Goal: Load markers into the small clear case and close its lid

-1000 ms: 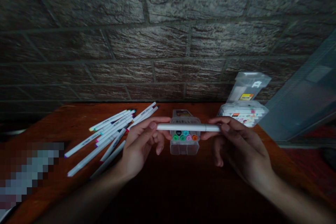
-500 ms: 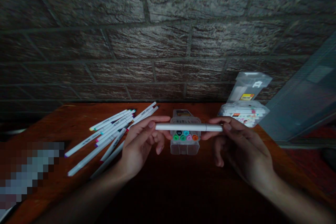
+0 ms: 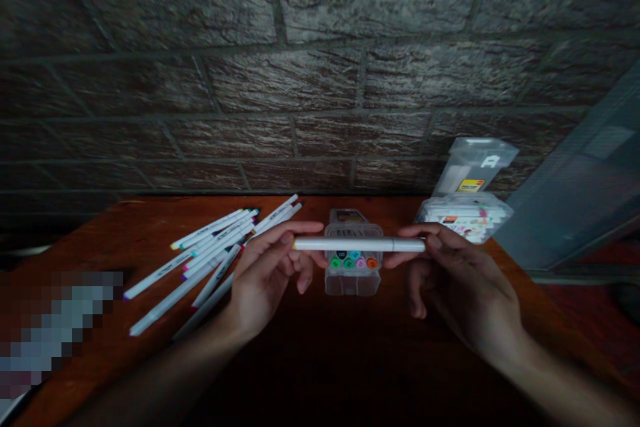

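A white marker lies level between my two hands, in the air above the table. My left hand pinches its left end, where a bit of yellow shows at the tip. The right end is between the thumb and fingers of my right hand. Behind and below the marker stands a clear plastic case with several markers in it, their round coloured ends facing me in green, blue, pink, orange and black. Left of my left hand, several loose white markers with coloured tips are spread over the wood.
At the back right of the wooden table stands a second clear case full of markers, with a clear lid rising behind it. A brick wall closes off the back. A grey panel stands at the right.
The marker has turned slightly about its length, so yellow now shows at its left end. Both hands stay in nearly the same place.
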`<state>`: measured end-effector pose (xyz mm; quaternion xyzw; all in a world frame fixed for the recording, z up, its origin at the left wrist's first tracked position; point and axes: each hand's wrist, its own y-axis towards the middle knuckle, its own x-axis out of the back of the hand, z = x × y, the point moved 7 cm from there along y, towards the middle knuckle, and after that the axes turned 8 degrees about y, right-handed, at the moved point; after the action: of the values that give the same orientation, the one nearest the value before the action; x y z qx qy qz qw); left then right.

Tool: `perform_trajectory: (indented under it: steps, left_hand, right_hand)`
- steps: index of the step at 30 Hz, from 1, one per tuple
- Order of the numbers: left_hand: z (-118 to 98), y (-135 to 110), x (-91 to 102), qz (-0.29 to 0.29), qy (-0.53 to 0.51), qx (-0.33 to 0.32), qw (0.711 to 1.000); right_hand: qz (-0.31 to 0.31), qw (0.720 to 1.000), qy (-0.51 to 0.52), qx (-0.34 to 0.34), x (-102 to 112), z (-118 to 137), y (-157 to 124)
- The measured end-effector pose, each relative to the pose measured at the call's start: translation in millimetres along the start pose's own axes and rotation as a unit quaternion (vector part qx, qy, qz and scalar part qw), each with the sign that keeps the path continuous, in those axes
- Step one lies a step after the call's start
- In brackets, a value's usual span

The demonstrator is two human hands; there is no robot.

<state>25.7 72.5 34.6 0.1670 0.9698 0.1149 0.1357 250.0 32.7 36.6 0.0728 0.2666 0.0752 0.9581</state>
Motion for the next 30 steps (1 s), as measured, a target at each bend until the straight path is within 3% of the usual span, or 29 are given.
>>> perform_trajectory:
  steps: [14,30]
  left_hand:
    - [-2.9,-0.3,-2.4,-0.016,0.026,-0.013,0.999]
    - [-6.3,-1.0,-1.4,-0.036,0.164,-0.038,0.985]
  right_hand:
    - [-0.029,0.998,-0.045,0.023,2.7,3.6,1.1]
    - [-0.027,0.988,-0.134,0.065,-1.5,9.4,2.8]
